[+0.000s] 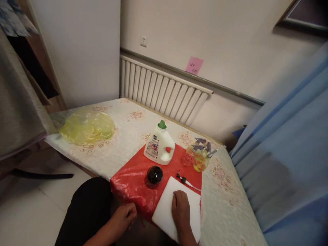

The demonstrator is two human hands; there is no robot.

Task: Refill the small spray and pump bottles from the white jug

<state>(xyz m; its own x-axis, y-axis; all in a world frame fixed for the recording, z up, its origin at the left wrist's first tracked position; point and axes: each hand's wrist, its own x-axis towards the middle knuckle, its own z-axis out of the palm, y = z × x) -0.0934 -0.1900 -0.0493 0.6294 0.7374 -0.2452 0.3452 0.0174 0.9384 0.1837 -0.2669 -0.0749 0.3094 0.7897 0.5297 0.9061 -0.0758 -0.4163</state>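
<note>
My right hand point(180, 209) rests on a white board point(166, 208), its fingers curled and no object visible in them. Beside the red plastic sheet's point(128, 174) front edge is my left hand point(125, 216), loosely closed above my lap. A dark, glossy round container point(155, 175) stands on the sheet between the hands and a white jug point(162, 145). The jug is upright, has a printed label, and shows a green piece point(162, 125) in its mouth. Just past the board lies a black pump head point(182, 178) with a pale tube.
Transparent spray bottles, one reddish point(188, 158) and one yellow point(200, 162), stand at the sheet's right. A yellow plastic bag point(82, 126) lies on the floral cover point(128, 118) at left. Behind are a radiator point(164, 90) and a pink note point(194, 65); a blue curtain point(287, 143) hangs right.
</note>
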